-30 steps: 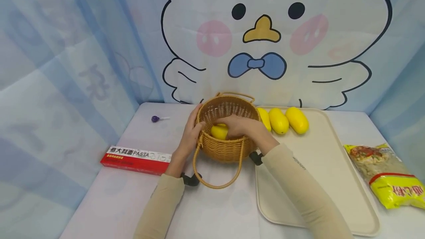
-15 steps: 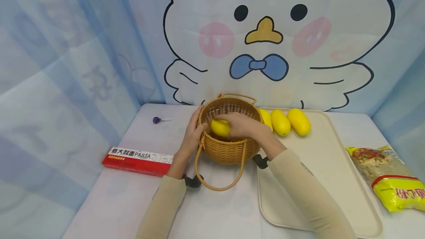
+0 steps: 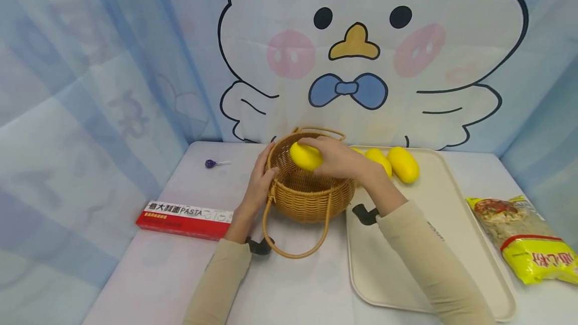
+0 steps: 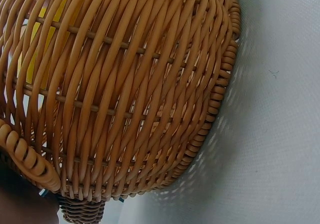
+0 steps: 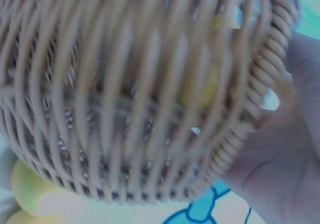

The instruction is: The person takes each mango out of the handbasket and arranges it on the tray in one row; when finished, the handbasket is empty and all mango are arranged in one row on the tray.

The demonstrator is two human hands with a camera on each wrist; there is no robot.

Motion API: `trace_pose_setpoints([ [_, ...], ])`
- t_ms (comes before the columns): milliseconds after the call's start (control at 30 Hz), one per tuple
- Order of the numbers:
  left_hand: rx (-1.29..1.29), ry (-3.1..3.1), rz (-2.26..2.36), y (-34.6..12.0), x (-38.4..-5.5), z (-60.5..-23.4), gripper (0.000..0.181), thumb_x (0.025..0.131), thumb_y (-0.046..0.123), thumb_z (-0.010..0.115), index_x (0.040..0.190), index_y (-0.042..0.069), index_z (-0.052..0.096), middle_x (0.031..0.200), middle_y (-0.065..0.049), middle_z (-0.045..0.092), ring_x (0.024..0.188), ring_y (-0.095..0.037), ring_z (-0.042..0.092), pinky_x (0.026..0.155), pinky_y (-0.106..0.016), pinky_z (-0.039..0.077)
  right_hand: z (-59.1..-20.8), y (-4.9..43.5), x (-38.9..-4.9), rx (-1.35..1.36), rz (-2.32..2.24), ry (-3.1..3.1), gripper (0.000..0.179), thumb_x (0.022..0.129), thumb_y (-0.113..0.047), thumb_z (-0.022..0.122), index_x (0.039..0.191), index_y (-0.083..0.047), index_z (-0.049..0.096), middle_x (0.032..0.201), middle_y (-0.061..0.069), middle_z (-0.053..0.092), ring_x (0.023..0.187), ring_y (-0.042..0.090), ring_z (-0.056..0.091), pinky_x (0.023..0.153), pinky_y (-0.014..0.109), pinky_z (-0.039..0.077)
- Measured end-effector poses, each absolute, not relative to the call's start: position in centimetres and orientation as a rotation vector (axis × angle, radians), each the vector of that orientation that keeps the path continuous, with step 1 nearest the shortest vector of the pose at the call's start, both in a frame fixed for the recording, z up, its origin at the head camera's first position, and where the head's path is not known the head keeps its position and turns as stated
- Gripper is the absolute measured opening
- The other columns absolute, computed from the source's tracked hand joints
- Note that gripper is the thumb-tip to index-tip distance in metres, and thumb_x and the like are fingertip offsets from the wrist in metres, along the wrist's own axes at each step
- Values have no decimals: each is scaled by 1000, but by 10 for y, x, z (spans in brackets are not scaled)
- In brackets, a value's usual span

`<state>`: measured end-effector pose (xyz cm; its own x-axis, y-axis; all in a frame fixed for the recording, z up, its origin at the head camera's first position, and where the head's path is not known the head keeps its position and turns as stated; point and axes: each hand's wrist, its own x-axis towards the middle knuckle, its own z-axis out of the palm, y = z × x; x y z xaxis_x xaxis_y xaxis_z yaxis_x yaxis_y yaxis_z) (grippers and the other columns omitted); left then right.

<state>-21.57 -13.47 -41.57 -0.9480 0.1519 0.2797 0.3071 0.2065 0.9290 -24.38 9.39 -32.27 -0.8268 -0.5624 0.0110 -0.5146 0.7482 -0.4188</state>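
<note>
My right hand (image 3: 338,158) grips a yellow mango (image 3: 304,156) at the mouth of a round wicker basket (image 3: 311,208). The mango is raised to about rim height, above the basket's inner floor. On the basket's left side my left hand (image 3: 259,184) holds the rim, its thumb over the edge. One looped handle hangs down in front, the other stands at the back. Through the weave, patches of the yellow mango (image 5: 200,89) show in the right wrist view. The left wrist view is mostly filled by the basket's wall (image 4: 135,84).
A beige tray (image 3: 406,255) to the right bears several more yellow mangoes (image 3: 403,164), partly hidden by my right hand. Beyond it lies a yellow noodle bag (image 3: 524,239). At left are a red-and-white pasta box (image 3: 185,219) and a purple lollipop (image 3: 210,163).
My right hand has lifted the mango from down inside the basket to rim height, moving slightly right. My left hand keeps its hold on the basket, which stays in place.
</note>
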Motion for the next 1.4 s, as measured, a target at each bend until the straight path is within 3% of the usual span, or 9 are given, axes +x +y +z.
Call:
trace_pose_setpoints([
  [200,-462,-2357,-1840,-132,-205,-400,67,96,13,42,159,16,22,166,-11,20,152,-29,23,123,-51,22,-315,107,-244,-839,-689,2862,82,79,-7,69,153,-25,39,159,4,38,135,27,45,105,48,46],
  [333,-450,-2358,-1842,-132,-204,-401,67,96,13,43,159,16,22,166,-10,20,153,-28,22,124,-51,21,-313,116,-243,-789,-692,2887,84,78,-9,69,153,-30,38,153,7,44,118,26,50,94,44,49],
  [600,-447,-2359,-1841,-133,-203,-401,66,96,12,43,159,18,22,166,-9,21,153,-27,22,124,-48,21,-309,133,-241,-717,-757,2935,85,78,-14,70,153,-33,36,143,7,49,110,26,52,90,44,48],
  [900,-471,-2352,-1830,-132,-204,-400,66,97,10,42,159,16,22,166,-10,21,153,-27,21,124,-48,21,-304,156,-241,-680,-732,2992,81,80,-16,66,154,-28,35,149,12,46,122,31,50,102,58,45],
  [1133,-465,-2348,-1842,-132,-204,-401,66,97,11,42,159,16,22,166,-8,21,153,-26,21,124,-48,22,-303,175,-242,-618,-699,3011,77,83,-16,64,154,-26,36,151,13,45,126,34,49,104,61,43],
  [1400,-461,-2342,-1840,-131,-205,-401,65,97,12,42,159,14,22,166,-8,21,153,-26,21,124,-50,21,-310,208,-253,-515,-752,2977,77,85,-16,64,155,-21,33,159,11,38,141,38,37,112,66,32],
])
